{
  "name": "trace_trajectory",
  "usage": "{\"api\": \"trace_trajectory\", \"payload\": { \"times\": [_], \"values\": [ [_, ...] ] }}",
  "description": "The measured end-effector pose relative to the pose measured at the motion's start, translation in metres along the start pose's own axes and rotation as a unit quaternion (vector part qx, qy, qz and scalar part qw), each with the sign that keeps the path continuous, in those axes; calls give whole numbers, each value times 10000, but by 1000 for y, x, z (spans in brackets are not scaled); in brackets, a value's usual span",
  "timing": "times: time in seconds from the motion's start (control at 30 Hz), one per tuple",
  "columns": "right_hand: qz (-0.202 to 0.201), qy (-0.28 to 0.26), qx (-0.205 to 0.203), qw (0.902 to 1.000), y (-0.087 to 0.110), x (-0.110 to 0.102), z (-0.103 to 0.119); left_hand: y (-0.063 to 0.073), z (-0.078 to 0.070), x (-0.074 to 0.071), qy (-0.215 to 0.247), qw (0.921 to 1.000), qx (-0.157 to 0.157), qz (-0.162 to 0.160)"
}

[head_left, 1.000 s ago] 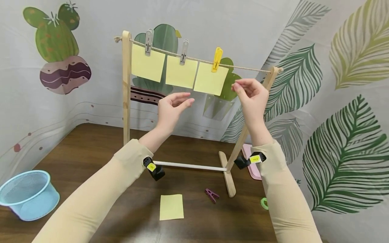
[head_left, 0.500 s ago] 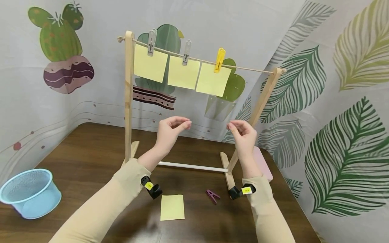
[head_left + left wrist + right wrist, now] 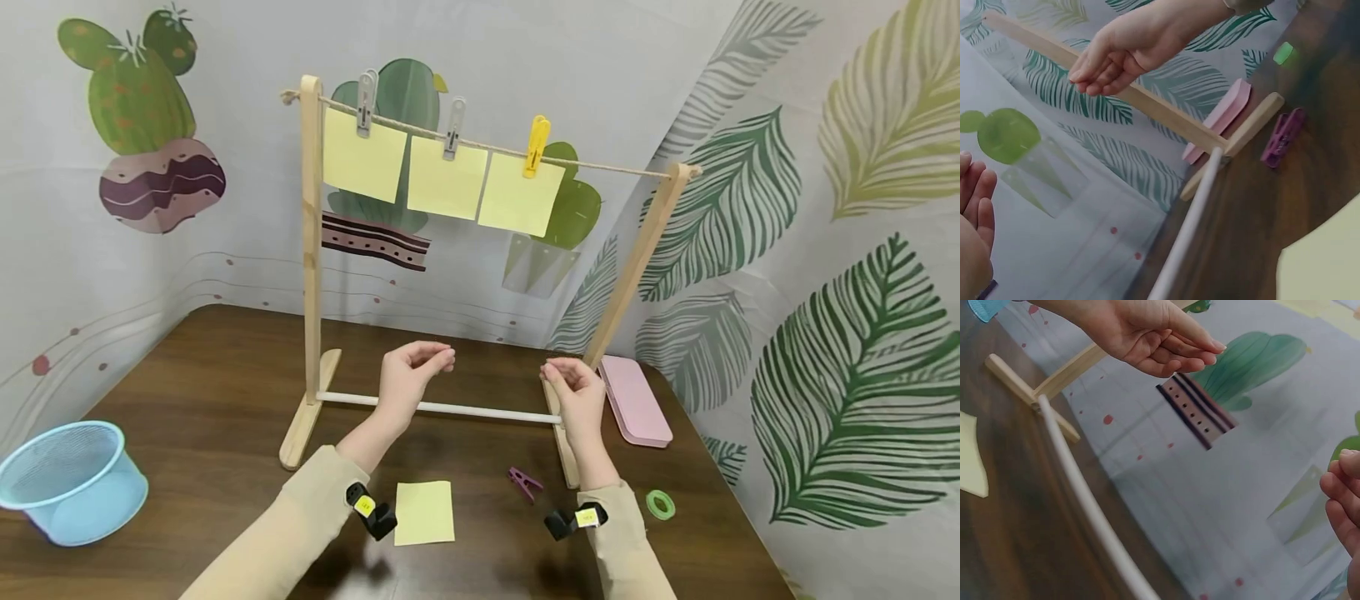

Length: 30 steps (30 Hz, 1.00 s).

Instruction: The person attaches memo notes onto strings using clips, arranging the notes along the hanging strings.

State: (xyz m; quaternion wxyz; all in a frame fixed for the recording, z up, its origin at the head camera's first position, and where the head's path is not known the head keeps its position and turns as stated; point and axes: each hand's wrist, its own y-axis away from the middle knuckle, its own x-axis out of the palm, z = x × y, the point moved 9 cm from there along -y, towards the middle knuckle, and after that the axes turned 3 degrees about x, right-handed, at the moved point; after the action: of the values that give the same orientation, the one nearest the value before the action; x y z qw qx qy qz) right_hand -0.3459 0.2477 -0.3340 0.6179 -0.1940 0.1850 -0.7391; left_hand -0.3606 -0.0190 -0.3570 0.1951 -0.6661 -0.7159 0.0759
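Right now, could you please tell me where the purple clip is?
In the head view, the purple clip lies on the table, right of the loose note, beside the rack's right foot.

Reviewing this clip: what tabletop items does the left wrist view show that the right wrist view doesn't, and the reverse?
Left wrist only: the purple clip, pink case and green ring.
Right wrist only: the edge of the blue basket.
Both: part of the loose note, the white bar, the left hand and the right hand.
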Motion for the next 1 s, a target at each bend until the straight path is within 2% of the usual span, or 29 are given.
{"api": "trace_trajectory", "payload": {
  "times": [0.13, 0.23, 0.4, 0.53, 0.63, 0.8, 0.9, 1.0],
  "values": [
    [32, 265, 333, 9991, 13, -2, -21, 9, 17, -2, -74, 9997, -212, -2],
    [145, 655, 488, 9966, 20, -1, -27, 15, 28, -3, -274, 9991, -316, 99],
    [702, 1530, 680, 9834, 31, 6, -25, 24, 41, -2, -776, 9953, -410, 415],
    [1008, 1883, 869, 9731, 33, 3, -46, 28, 49, -2, -1230, 9885, -480, 743],
    [1182, 2078, 956, 9663, 34, 0, -62, 31, 53, 1, -1536, 9805, -493, 1125],
    [1654, 2377, 1029, 9516, 36, 2, -72, 36, 57, 5, -1859, 9620, -400, 1958],
    [1966, 2507, 1069, 9419, 38, 4, -75, 39, 61, 8, -2002, 9466, -412, 2494],
    [2351, 2674, 1160, 9272, 41, 6, -79, 44, 65, 10, -2160, 9272, -492, 3020]
  ]
}}
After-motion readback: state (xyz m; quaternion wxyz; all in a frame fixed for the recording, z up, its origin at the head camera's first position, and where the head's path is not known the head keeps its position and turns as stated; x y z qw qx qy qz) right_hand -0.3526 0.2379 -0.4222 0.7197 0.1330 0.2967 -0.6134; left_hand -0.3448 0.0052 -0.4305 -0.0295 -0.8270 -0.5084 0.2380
